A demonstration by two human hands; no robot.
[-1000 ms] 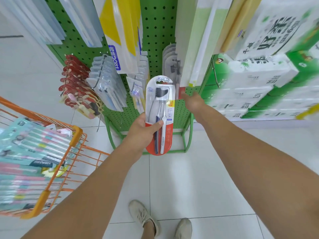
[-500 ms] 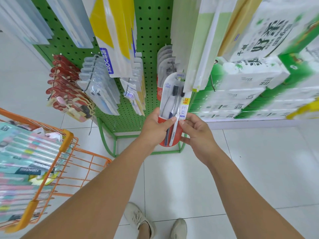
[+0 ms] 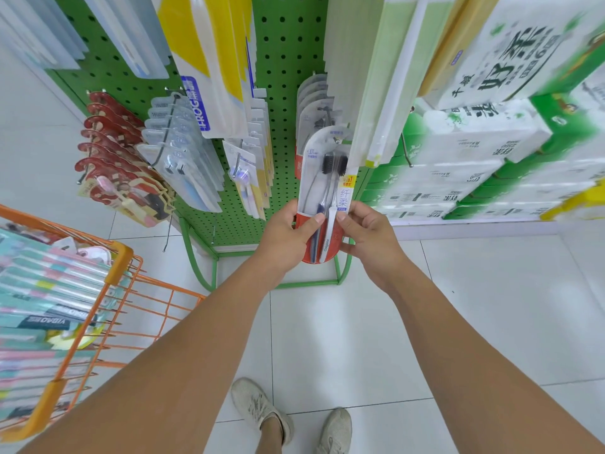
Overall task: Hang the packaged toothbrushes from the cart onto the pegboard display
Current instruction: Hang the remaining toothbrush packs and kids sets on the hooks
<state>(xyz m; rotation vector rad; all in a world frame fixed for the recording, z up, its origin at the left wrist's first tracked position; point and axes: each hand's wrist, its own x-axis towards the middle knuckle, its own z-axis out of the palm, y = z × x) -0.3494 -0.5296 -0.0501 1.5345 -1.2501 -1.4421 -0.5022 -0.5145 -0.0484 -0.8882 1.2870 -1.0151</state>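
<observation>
1. Both bare arms are stretched forward and slightly inward, so that the hands are brought close together at chest front.
2. The left hand [image 3: 288, 231] is closed on the lower left edge of a pack [image 3: 324, 194], with the thumb laid across its front and the fingers hidden behind.
3. The right hand [image 3: 368, 234] is closed on the pack's lower right edge, thumb on the front, fingers curled beneath.
4. Both wrists are held nearly straight.
5. Two shoes are seen below, toes pointed forward.
</observation>
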